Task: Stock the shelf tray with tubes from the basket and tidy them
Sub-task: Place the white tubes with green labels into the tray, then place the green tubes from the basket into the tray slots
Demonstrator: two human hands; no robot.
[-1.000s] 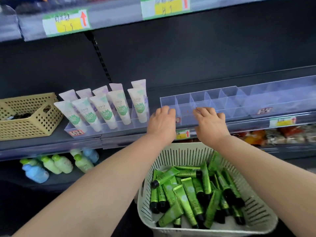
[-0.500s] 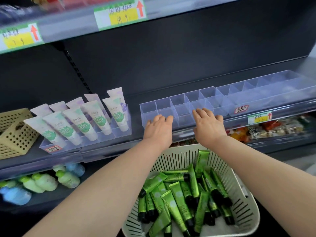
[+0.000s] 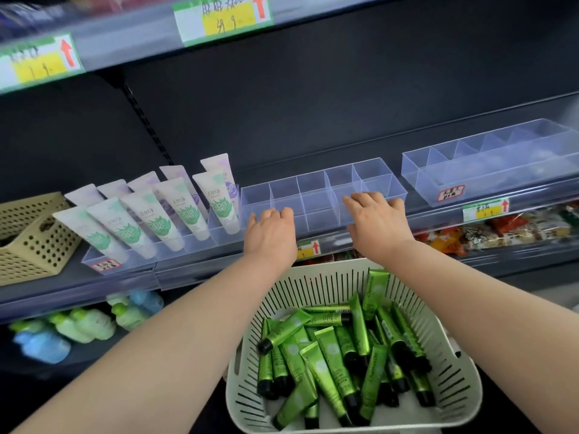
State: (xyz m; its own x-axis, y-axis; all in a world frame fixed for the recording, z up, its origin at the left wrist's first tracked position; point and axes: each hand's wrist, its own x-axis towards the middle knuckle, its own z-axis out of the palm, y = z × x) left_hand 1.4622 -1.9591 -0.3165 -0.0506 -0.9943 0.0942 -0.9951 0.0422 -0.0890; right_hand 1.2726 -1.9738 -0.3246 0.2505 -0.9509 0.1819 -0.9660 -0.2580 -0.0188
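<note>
At the front edge of the middle shelf, the clear divided tray (image 3: 316, 195) is grasped by both hands. The fingers of the left hand (image 3: 271, 233) are curled over the front wall near its left end, and those of the right hand (image 3: 377, 225) are hooked over the same wall towards its right end. Nothing else is held in either, and whether the thumbs press from beneath cannot be told. The two spread holds are judged to serve for squaring the tray along the shelf lip, just beside the neighbouring holder of white tubes (image 3: 163, 220), so that it is not twisted. Every compartment that shows is bare, so stocking is judged not yet begun. The green tubes (image 3: 329, 355) are piled loosely, crossed over one another, in the white slotted basket (image 3: 313, 283). It is placed directly below the hands, presumably so that each tube need only be lifted a short way. A second clear tray (image 3: 485, 164) is set apart to the right. Such light plastic could be skewed or tipped if drawn by one end, so an even pull is called for.
</note>
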